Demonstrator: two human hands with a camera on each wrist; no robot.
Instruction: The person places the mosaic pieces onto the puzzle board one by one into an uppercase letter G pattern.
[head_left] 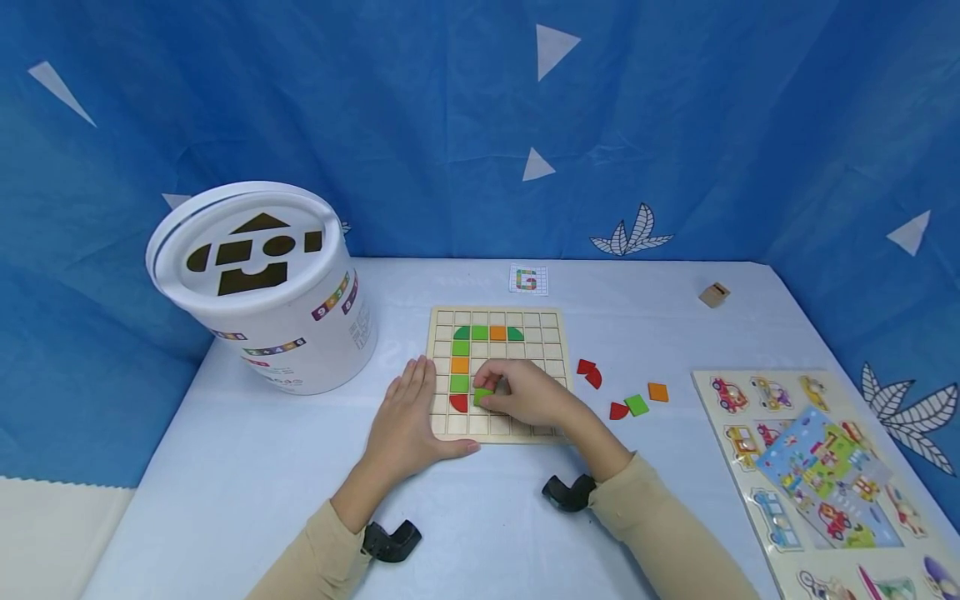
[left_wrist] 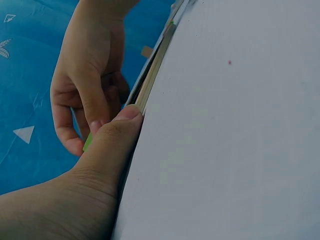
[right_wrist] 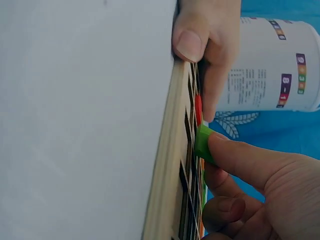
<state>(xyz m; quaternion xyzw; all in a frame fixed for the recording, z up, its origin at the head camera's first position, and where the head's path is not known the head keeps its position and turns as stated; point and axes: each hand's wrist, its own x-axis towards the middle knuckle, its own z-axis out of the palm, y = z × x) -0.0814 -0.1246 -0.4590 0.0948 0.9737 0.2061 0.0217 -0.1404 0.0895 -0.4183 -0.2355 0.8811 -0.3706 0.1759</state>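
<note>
A wooden grid board (head_left: 551, 354) lies mid-table with green, orange and red tiles set in a column and along a row near its top. My right hand (head_left: 528, 392) pinches a green square tile (right_wrist: 202, 142) between thumb and fingers, low over the grid, just right of a red quarter-circle tile (head_left: 458, 403). In the right wrist view that tile is tilted against the board's surface. My left hand (head_left: 405, 425) rests at the board's left side, fingers straight, its thumb (left_wrist: 112, 140) against the front edge.
Right of the board lie loose red pieces (head_left: 618, 411), a green square (head_left: 637, 405) and an orange square (head_left: 657, 392). A pattern card (head_left: 528, 280) is behind it. A white bucket (head_left: 300, 350) stands back left, a picture puzzle (head_left: 738, 492) at right, a small brown block (head_left: 714, 294) behind.
</note>
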